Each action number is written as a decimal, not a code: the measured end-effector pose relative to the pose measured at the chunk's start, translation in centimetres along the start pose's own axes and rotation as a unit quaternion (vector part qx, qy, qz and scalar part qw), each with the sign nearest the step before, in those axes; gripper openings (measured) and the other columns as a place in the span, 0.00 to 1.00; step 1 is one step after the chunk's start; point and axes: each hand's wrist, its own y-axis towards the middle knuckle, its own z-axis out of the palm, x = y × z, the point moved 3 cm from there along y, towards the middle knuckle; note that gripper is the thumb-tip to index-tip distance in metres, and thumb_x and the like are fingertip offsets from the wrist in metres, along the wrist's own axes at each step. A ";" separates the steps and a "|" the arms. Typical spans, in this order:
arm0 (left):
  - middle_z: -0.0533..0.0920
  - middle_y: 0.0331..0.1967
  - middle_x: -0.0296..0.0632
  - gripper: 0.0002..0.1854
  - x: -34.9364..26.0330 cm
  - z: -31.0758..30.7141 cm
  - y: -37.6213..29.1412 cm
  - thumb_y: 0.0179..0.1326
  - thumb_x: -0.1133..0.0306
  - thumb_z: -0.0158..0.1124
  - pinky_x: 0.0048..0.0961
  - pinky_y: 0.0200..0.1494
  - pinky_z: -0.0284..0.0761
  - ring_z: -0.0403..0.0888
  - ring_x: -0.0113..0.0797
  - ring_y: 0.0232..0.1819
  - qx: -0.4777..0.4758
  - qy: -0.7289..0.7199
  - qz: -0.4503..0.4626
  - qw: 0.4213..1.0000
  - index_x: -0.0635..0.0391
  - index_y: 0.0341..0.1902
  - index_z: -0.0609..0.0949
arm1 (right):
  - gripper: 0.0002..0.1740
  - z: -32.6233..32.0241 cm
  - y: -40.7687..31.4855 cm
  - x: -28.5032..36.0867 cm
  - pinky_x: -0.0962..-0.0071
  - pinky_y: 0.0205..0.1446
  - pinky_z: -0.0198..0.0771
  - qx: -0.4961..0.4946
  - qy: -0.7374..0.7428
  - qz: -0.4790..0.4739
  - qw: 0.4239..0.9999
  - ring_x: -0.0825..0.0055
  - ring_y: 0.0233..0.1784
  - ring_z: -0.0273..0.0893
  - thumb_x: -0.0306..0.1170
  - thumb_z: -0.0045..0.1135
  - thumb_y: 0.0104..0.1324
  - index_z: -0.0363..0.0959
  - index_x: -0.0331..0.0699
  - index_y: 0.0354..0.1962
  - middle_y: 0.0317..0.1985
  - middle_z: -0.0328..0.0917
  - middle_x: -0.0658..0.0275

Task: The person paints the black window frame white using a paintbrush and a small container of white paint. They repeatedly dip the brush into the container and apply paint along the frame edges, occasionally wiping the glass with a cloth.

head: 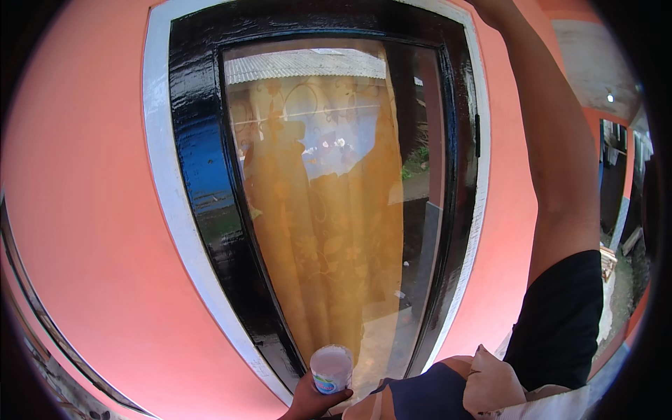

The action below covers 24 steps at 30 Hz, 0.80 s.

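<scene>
My left hand (315, 396) is wrapped around a plastic cup (332, 366) at the bottom of the view. The cup bears a printed label and holds something whitish. Just beyond it stands a window or door pane (420, 231) in a glossy black frame (197, 136). An orange patterned curtain (336, 247) hangs behind the glass, which also carries reflections. My right forearm (551, 131) reaches up along the right side, past the white outer border (480, 184). The right hand lies beyond the top edge, so what it touches or holds is hidden.
Salmon-pink wall (89, 173) surrounds the white border. Another framed opening (47, 315) runs along the lower left. On the far right are a doorway (611, 173) and a lit ceiling lamp (610, 97). Beige and navy cloth (430, 391) is bunched near my body.
</scene>
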 end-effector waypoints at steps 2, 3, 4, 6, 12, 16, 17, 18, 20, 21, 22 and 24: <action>0.86 0.49 0.39 0.33 0.0 0.0 0.2 0.48 0.67 0.85 0.35 0.57 0.79 0.83 0.33 0.51 -0.003 0.010 0.006 1.000 0.58 0.58 0.80 | 0.07 -1.5 0.0 -0.3 0.73 0.33 0.78 -0.007 -0.034 -0.008 0.999 0.76 0.28 0.78 0.29 0.67 0.62 0.78 0.38 0.27 0.24 0.79 0.64; 0.86 0.48 0.39 0.33 0.4 0.0 0.3 0.48 0.67 0.85 0.35 0.56 0.79 0.83 0.32 0.51 -0.011 0.017 0.013 1.000 0.58 0.58 0.80 | 0.07 -2.0 -0.1 -0.5 0.73 0.33 0.78 -0.017 -0.040 0.006 0.999 0.77 0.27 0.78 0.29 0.67 0.62 0.77 0.38 0.27 0.24 0.79 0.65; 0.86 0.48 0.39 0.32 0.6 0.0 0.4 0.48 0.67 0.85 0.35 0.56 0.79 0.83 0.32 0.50 -0.018 0.024 0.021 0.999 0.58 0.57 0.80 | 0.08 -2.4 -0.1 -0.7 0.73 0.32 0.77 -0.027 -0.047 0.021 0.998 0.77 0.27 0.78 0.29 0.67 0.61 0.77 0.38 0.26 0.24 0.79 0.65; 0.86 0.48 0.39 0.31 0.7 0.1 0.3 0.48 0.67 0.84 0.35 0.56 0.79 0.84 0.32 0.50 -0.008 0.014 0.014 1.000 0.58 0.57 0.81 | 0.08 -3.2 -0.1 -1.1 0.74 0.31 0.77 -0.030 -0.059 0.035 0.997 0.78 0.27 0.78 0.29 0.67 0.61 0.76 0.39 0.25 0.23 0.78 0.66; 0.87 0.47 0.38 0.30 0.6 0.1 0.6 0.48 0.67 0.84 0.35 0.55 0.79 0.84 0.32 0.49 -0.007 0.047 0.018 0.999 0.59 0.55 0.82 | 0.08 -5.3 -0.9 1.2 0.74 0.32 0.75 -0.024 -0.060 -0.004 0.998 0.78 0.27 0.77 0.28 0.67 0.60 0.76 0.39 0.25 0.25 0.78 0.66; 0.87 0.46 0.39 0.30 1.9 0.2 0.2 0.48 0.66 0.84 0.35 0.55 0.80 0.84 0.33 0.49 -0.020 0.056 0.014 0.998 0.59 0.55 0.82 | 0.06 -2.2 -0.4 1.7 0.74 0.33 0.75 -0.003 0.033 -0.034 0.999 0.76 0.28 0.77 0.27 0.67 0.61 0.76 0.38 0.28 0.26 0.79 0.64; 0.87 0.46 0.39 0.30 1.8 0.4 -0.4 0.48 0.66 0.84 0.35 0.55 0.80 0.84 0.33 0.49 -0.037 0.051 0.008 0.998 0.59 0.55 0.82 | 0.06 -0.1 -0.1 1.1 0.74 0.33 0.75 0.009 0.076 -0.038 0.996 0.76 0.29 0.77 0.26 0.67 0.61 0.77 0.38 0.29 0.26 0.79 0.63; 0.87 0.46 0.39 0.30 1.2 0.1 0.5 0.48 0.66 0.84 0.35 0.55 0.80 0.84 0.33 0.49 -0.010 0.054 0.024 0.998 0.59 0.55 0.82 | 0.05 -1.1 -0.2 3.9 0.74 0.34 0.75 0.010 0.073 -0.053 0.996 0.75 0.29 0.77 0.25 0.66 0.62 0.77 0.37 0.30 0.27 0.79 0.63; 0.87 0.46 0.39 0.30 0.3 0.3 0.4 0.48 0.66 0.84 0.35 0.55 0.80 0.84 0.33 0.49 -0.009 0.048 0.027 0.998 0.59 0.55 0.82 | 0.05 0.8 0.1 4.5 0.73 0.35 0.75 0.034 0.124 -0.064 0.990 0.74 0.29 0.77 0.24 0.66 0.62 0.77 0.36 0.31 0.27 0.79 0.63; 0.87 0.46 0.39 0.30 -0.1 0.4 0.2 0.48 0.67 0.84 0.35 0.55 0.80 0.84 0.33 0.49 -0.011 0.040 0.028 0.999 0.59 0.55 0.82 | 0.05 1.8 0.3 4.4 0.73 0.35 0.75 0.039 0.125 -0.066 0.989 0.74 0.29 0.77 0.24 0.65 0.62 0.77 0.36 0.30 0.27 0.79 0.62; 0.87 0.47 0.39 0.30 -0.4 0.5 0.2 0.48 0.67 0.84 0.35 0.55 0.80 0.84 0.33 0.49 -0.012 0.033 0.029 0.999 0.59 0.55 0.82 | 0.04 2.5 0.4 4.1 0.73 0.35 0.75 0.043 0.125 -0.068 0.989 0.74 0.29 0.77 0.24 0.65 0.63 0.77 0.35 0.30 0.28 0.79 0.62; 0.87 0.47 0.40 0.31 -0.7 0.4 0.4 0.48 0.67 0.84 0.35 0.55 0.80 0.84 0.33 0.49 0.001 0.027 0.028 0.999 0.59 0.56 0.82 | 0.05 3.2 0.4 3.8 0.72 0.34 0.75 0.024 0.126 -0.036 0.991 0.73 0.29 0.77 0.23 0.65 0.63 0.77 0.34 0.30 0.29 0.80 0.62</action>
